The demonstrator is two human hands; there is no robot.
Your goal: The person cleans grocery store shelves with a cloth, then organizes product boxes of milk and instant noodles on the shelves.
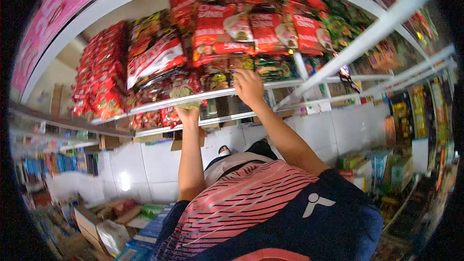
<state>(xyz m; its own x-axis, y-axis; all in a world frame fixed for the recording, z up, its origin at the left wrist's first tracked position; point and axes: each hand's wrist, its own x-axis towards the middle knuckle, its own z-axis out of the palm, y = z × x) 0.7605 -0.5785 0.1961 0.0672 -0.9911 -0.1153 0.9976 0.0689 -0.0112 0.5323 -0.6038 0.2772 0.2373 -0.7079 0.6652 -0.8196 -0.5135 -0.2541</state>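
My left hand (187, 112) is closed around a crumpled khaki-green cloth (181, 94), which lies against the white shelf rail (150, 105). To its right, my right hand (248, 87) rests at the same rail, fingers apart and reaching toward the packets behind it. I see nothing held in it. Red packets (212, 28) are stacked upright behind both hands. A red and white packet (157, 60) leans over darker ones left of centre. Strips of small red sachets (108, 67) stand at the far left of the shelf.
A white diagonal post (357, 43) crosses the right side of the shelf. Below is a white tiled floor (159, 164). An open cardboard box (89, 227) stands at the lower left, and shelved goods (418, 111) line the right.
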